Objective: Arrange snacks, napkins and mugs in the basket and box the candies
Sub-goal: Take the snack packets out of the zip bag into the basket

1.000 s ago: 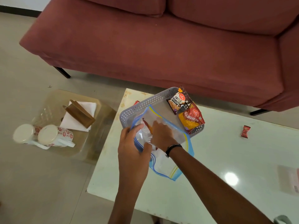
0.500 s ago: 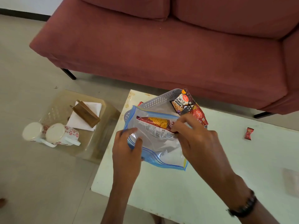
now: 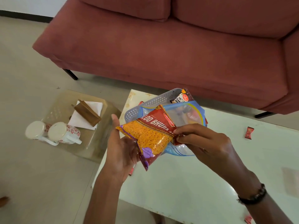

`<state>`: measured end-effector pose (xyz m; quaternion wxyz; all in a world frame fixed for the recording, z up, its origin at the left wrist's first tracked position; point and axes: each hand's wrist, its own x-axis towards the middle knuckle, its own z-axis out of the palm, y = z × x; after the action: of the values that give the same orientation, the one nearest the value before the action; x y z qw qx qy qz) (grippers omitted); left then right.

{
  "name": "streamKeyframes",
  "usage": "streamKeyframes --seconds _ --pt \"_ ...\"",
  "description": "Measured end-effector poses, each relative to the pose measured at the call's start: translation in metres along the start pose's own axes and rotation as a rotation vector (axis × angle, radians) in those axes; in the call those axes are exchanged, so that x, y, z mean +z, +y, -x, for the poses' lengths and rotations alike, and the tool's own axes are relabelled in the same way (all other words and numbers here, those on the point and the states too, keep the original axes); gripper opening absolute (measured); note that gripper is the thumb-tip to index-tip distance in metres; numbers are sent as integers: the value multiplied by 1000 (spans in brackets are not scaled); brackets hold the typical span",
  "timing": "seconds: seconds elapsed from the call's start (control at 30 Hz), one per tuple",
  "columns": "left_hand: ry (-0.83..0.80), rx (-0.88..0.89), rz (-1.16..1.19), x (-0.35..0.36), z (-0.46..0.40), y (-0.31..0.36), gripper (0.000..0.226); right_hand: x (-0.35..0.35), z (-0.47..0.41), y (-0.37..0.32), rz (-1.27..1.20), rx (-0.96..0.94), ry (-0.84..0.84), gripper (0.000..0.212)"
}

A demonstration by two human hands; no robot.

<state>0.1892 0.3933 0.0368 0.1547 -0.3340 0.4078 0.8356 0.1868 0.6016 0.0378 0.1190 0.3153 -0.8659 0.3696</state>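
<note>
Two mugs [image 3: 53, 133] wait lower left, one candy [image 3: 248, 133] far right, while centre frame the right hand [image 3: 205, 143] pinches one bhujia packet [image 3: 150, 135] (over the grey basket [image 3: 145, 105]) and the left hand [image 3: 123, 149], fingers loosely spread, cradles its lower end.

Both arms reach fwd over the table edge. Left hand [image 3: 121, 151] is palm-up, fingers curled under the packet's lower end, thumb sticking straight up. Right hand [image 3: 205, 143] comes in from the right, palm down, thumb & fingertips pinched on the packet's red edge. Beaded bracelet [image 3: 254, 197] on right wrist.
</note>
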Motion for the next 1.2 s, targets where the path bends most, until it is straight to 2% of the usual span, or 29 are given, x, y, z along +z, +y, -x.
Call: streamKeyframes --seconds 0.07,0.13,0.23,0.27,0.33,0.37,0.43,0.47,0.57,0.63,0.7,0.73,0.83,0.93,0.97,1.1,1.2 --pt "-140 -44 13 -4 1 -1 74 -1 -1 6 12 24 3 14" --pt "-251 -93 6 -6 7 0 84 1 0 12 77 24 24 14" --pt "-268 -80 -99 -1 7 -7 84 1 -4 10 79 18 26 12" --pt "-227 -43 -157 0 5 -10 74 3 -7 8 46 48 28 11" --pt "-180 9 -188 1 1 -15 37 7 -11 4 -129 243 60 21" --pt "-173 23 -205 2 0 -15 28 8 -15 1 -285 414 79 25" --pt "-195 53 -229 -1 -5 -18 33 9 -20 0 -641 779 48 25" --pt "-201 68 -252 -2 -6 -19 33 9 -23 1 -735 903 -5 34" --pt "-221 77 -359 -5 -11 -26 36 15 -31 2 -879 1019 -125 53" --pt "-224 51 -435 -3 -10 -27 50 19 -35 -1 -864 1033 -131 47" --pt "-214 30 -468 -3 -11 -27 69 18 -37 -4 -836 1063 -67 35" --pt "-198 30 -466 -3 -10 -25 68 14 -36 -3 -835 1073 -33 34" --pt "-38 85 -501 -5 -11 -14 30 -10 -36 -5 -894 1019 50 40" --pt "189 246 -565 -22 -20 -6 7 -43 -44 -1 -944 886 200 44" --pt "232 286 -596 -29 -23 -3 7 -53 -47 4 -948 869 271 44" --pt "272 341 -770 -44 -33 6 23 -48 -56 60 -684 975 399 41" --pt "239 334 -816 -42 -34 10 24 0 -49 120 -363 1081 314 36"
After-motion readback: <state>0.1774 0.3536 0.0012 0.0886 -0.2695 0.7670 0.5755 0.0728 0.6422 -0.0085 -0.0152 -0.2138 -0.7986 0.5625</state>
